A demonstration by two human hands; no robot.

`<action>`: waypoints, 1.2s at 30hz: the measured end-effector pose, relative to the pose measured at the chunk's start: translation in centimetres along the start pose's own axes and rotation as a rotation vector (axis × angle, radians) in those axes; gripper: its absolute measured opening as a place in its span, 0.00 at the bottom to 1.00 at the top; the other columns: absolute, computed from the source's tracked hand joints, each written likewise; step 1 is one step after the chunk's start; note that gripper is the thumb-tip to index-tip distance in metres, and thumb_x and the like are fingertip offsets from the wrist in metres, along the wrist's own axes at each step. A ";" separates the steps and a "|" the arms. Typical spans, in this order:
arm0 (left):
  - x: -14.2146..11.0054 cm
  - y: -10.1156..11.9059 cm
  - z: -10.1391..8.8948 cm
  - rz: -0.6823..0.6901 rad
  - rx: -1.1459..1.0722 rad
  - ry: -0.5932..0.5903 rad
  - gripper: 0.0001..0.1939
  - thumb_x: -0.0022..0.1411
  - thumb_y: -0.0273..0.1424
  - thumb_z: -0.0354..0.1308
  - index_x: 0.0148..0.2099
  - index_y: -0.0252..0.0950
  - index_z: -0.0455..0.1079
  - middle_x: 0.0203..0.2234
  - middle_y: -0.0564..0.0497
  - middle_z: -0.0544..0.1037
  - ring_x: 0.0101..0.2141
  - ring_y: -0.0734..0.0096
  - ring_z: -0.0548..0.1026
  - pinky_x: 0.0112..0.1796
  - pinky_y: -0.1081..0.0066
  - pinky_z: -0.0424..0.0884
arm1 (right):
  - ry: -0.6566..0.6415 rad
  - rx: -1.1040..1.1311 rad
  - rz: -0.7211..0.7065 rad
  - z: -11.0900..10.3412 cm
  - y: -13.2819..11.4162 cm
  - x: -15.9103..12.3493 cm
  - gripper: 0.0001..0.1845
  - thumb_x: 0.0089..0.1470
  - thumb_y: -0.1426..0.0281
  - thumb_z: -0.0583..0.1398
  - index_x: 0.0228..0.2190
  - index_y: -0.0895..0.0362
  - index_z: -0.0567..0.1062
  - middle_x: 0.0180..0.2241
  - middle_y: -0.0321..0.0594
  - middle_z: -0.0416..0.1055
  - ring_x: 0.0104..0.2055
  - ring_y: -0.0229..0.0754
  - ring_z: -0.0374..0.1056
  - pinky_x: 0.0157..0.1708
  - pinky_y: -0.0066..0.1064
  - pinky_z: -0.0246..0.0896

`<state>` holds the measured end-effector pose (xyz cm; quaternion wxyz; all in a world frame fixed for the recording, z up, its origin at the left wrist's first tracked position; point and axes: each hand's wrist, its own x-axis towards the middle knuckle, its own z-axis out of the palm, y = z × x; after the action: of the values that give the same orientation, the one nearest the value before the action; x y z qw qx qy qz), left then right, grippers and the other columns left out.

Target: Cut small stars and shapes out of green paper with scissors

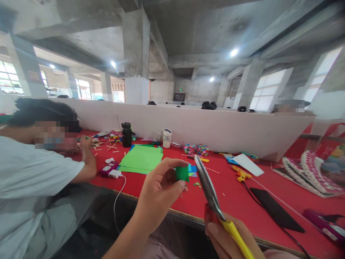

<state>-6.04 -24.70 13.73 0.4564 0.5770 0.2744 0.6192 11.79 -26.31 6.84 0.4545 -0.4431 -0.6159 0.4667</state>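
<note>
Between the thumb and fingers of my left hand (157, 194) is a small piece of dark green paper (182, 173), its edge cut in points. My right hand (219, 235) grips a pair of scissors (208, 185) with yellow and red handles. The blades point up and look closed together, to the right of the paper and apart from it. Small green star-shaped cutouts (197, 185) lie on the red table (188, 208) behind my hands. Blue and purple paper pieces (193, 169) show partly behind the green paper.
Light green sheets (142, 158), a black bottle (126, 135) and a white patterned cup (167, 138) stand or lie ahead. To the right are a yellow glue gun (240, 173) with its cord and a black pad (276, 208). A co-worker (40, 169) leans over the table at left.
</note>
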 end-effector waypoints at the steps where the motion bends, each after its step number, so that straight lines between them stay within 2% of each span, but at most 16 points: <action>1: 0.0 -0.1 0.1 -0.013 0.007 -0.014 0.14 0.53 0.20 0.55 0.41 0.40 0.72 0.25 0.55 0.71 0.26 0.79 0.69 0.28 0.78 0.65 | -0.015 0.014 0.010 0.0 0.0 0.1 0.27 0.45 0.43 0.58 0.18 0.53 0.63 0.11 0.26 0.51 0.12 0.32 0.45 0.11 0.25 0.39; 3: 0.0 -0.2 0.4 -0.026 0.053 -0.071 0.13 0.50 0.17 0.55 0.35 0.38 0.73 0.25 0.55 0.71 0.27 0.78 0.67 0.29 0.77 0.64 | -0.042 0.052 0.024 0.0 -0.1 0.1 0.27 0.47 0.43 0.56 0.19 0.54 0.63 0.10 0.25 0.50 0.10 0.30 0.43 0.11 0.24 0.35; 5: -0.1 -0.2 0.9 -0.015 0.109 -0.142 0.11 0.47 0.15 0.55 0.29 0.35 0.72 0.25 0.54 0.71 0.28 0.78 0.67 0.29 0.77 0.63 | -0.051 0.081 0.012 0.1 -0.3 0.1 0.27 0.50 0.44 0.56 0.21 0.54 0.64 0.10 0.24 0.50 0.11 0.30 0.44 0.11 0.24 0.36; 8: -0.2 -0.2 1.4 -0.003 0.148 -0.201 0.11 0.45 0.14 0.55 0.27 0.34 0.72 0.26 0.53 0.70 0.29 0.76 0.67 0.30 0.75 0.63 | -0.073 0.079 -0.038 0.4 -0.5 0.1 0.26 0.53 0.46 0.55 0.20 0.54 0.62 0.09 0.24 0.50 0.11 0.30 0.44 0.12 0.24 0.39; 13: -0.3 -0.1 1.5 -0.090 0.041 -0.214 0.13 0.45 0.15 0.54 0.31 0.34 0.74 0.27 0.53 0.69 0.28 0.76 0.67 0.30 0.74 0.62 | -0.052 0.099 -0.029 1.1 -0.8 0.3 0.25 0.52 0.46 0.55 0.22 0.54 0.63 0.09 0.23 0.51 0.10 0.30 0.44 0.12 0.23 0.38; 17: -0.3 -0.2 1.0 -0.081 0.094 -0.197 0.16 0.44 0.15 0.53 0.32 0.36 0.75 0.27 0.52 0.71 0.30 0.74 0.67 0.31 0.73 0.62 | -0.028 0.131 -0.073 1.5 -1.3 0.4 0.25 0.53 0.49 0.56 0.18 0.54 0.61 0.09 0.23 0.48 0.11 0.29 0.44 0.13 0.24 0.40; 21: -0.2 -0.3 0.4 -0.082 0.058 -0.221 0.18 0.45 0.15 0.53 0.34 0.37 0.76 0.29 0.51 0.72 0.32 0.72 0.68 0.33 0.72 0.65 | 0.006 0.084 -0.073 1.9 -1.6 0.8 0.25 0.53 0.49 0.57 0.18 0.54 0.59 0.07 0.24 0.51 0.09 0.29 0.44 0.12 0.23 0.40; 26: -0.1 0.0 -0.3 -0.084 0.000 -0.230 0.16 0.47 0.16 0.55 0.34 0.38 0.77 0.30 0.51 0.72 0.32 0.73 0.68 0.34 0.73 0.64 | 0.070 0.061 -0.058 2.8 -1.8 1.6 0.23 0.51 0.50 0.58 0.19 0.53 0.59 0.07 0.24 0.53 0.08 0.29 0.46 0.10 0.22 0.40; 31: -0.1 0.4 -0.9 -0.140 -0.012 -0.194 0.14 0.45 0.16 0.55 0.31 0.37 0.75 0.24 0.53 0.70 0.27 0.75 0.66 0.30 0.74 0.63 | 0.088 0.042 -0.047 3.8 -2.7 2.1 0.20 0.49 0.53 0.60 0.21 0.54 0.63 0.07 0.23 0.53 0.09 0.30 0.48 0.11 0.22 0.43; 36: -0.2 0.1 -1.2 -0.113 -0.053 -0.217 0.12 0.44 0.16 0.57 0.30 0.36 0.74 0.24 0.52 0.70 0.28 0.75 0.66 0.30 0.75 0.63 | 0.131 0.117 -0.103 4.0 -2.7 1.9 0.23 0.50 0.53 0.60 0.16 0.53 0.60 0.07 0.25 0.52 0.09 0.30 0.48 0.11 0.24 0.41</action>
<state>-7.20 -24.67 13.54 0.5328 0.6118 0.2393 0.5335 7.17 -25.60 9.13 0.5423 -0.4129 -0.5786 0.4480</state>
